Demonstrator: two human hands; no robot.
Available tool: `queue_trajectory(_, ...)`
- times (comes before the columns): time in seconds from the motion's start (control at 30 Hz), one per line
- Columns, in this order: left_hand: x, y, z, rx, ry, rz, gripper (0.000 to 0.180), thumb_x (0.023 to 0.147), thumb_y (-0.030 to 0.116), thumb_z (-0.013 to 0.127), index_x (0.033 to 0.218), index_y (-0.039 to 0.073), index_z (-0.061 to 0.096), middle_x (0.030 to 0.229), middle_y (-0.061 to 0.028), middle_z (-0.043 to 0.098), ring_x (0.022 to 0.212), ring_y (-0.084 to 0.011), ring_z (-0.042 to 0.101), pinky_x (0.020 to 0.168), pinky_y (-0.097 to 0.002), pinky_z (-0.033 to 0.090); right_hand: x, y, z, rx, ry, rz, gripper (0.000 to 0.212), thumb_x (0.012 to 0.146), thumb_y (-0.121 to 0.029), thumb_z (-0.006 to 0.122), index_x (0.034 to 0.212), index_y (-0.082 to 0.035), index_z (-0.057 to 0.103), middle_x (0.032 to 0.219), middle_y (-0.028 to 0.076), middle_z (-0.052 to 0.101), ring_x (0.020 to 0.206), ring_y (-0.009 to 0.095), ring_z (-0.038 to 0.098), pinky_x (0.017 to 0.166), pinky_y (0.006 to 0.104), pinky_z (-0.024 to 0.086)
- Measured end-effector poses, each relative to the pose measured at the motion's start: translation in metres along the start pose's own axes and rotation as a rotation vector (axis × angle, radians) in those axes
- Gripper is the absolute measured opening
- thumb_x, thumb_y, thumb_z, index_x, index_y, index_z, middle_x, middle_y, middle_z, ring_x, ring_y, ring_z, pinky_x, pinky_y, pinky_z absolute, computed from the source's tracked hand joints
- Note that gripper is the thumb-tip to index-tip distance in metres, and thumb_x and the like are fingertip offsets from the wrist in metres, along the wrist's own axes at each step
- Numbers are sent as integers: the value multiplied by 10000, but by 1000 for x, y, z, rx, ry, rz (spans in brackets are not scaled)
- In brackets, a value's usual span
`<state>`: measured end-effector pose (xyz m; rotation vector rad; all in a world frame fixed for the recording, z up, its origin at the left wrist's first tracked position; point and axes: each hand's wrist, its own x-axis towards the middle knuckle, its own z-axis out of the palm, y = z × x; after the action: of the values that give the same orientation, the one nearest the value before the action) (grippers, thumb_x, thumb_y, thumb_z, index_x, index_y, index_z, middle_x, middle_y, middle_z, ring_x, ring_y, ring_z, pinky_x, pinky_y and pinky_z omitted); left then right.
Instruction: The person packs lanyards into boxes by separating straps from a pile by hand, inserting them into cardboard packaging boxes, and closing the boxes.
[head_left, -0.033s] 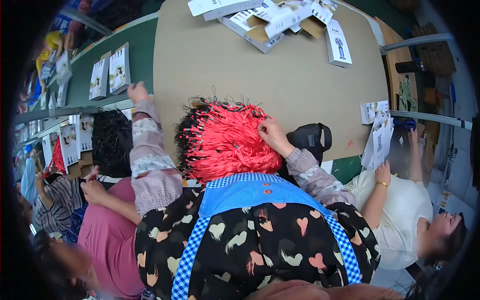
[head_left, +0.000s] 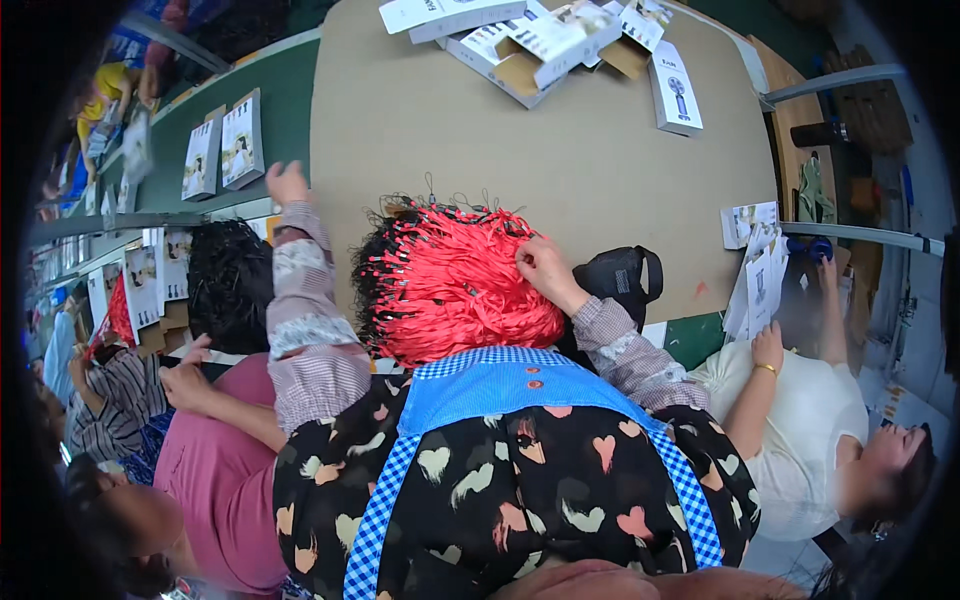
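A large heap of red wrist straps with thin black cord loops lies on the brown tabletop right before me. My right hand rests at the heap's right side, thumb and fingers pinched together on a red strap. Stretched out to the far left, my left hand is above the edge between the tabletop and a green surface, its fingers apart and nothing visible in them. Two white printed boxes lie on that green surface just beyond it. A black pouch-like item with a loop sits beside my right wrist.
Several white boxes, some with open flaps, are piled at the far side of the brown tabletop. A single box lies to their right. Black straps hang in a bunch at left. Co-workers sit close on both sides; metal rails flank the table.
My left hand has shifted slightly to the right, away from the boxes on the green surface. My right hand stays at the red straps.
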<state>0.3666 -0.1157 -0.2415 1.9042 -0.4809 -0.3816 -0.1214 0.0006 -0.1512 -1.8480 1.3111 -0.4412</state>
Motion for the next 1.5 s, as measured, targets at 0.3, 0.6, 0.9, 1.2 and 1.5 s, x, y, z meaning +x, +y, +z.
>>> queue_trajectory(0.3, -261, 187, 2, -374, -1194, 167, 547, 844, 171, 526, 1329, 18, 326, 1336, -124, 386, 1239, -216, 364, 1022, -349, 289, -37, -88, -83, 156, 252, -179, 50, 734, -41, 591, 774, -20, 570, 774, 99, 563, 793, 241, 553, 698, 322, 438)
queue_trajectory(0.6, -377, 202, -28, -231, -1902, 22, 199, 893, 127, 444, 964, -20, 559, 810, -48, 586, 687, -127, 567, 690, -269, 468, -63, -103, -184, 1348, 389, -267, 65, 895, -52, 442, 946, -46, 482, 805, 57, 530, 737, 168, 526, 736, 316, 453)
queue_trajectory(0.9, -365, 234, -31, -682, -1602, -224, 203, 932, 175, 412, 871, 16, 523, 889, -79, 558, 852, -158, 542, 812, -288, 417, -34, -80, -89, 805, -142, -208, 427, 798, -72, 561, 1199, -46, 416, 851, -30, 451, 751, 97, 453, 744, 250, 415)
queue_trajectory(1.2, -336, 196, -21, -814, -1391, -391, 148, 911, 134, 440, 881, 20, 529, 947, -100, 571, 925, -212, 556, 861, -369, 440, -21, -69, -114, -9, 17, -220, 137, 805, -134, 546, 744, -27, 607, 858, 86, 572, 853, 255, 503, 819, 344, 394)
queue_trajectory(1.5, -374, 157, 31, -857, -1518, -920, 174, 895, 146, 477, 1002, 21, 533, 971, -97, 574, 958, -242, 552, 902, -400, 430, 15, -49, -101, 1446, 62, 170, 250, 947, -238, 400, 784, -72, 490, 788, 78, 583, 562, 123, 493, 519, 226, 396)
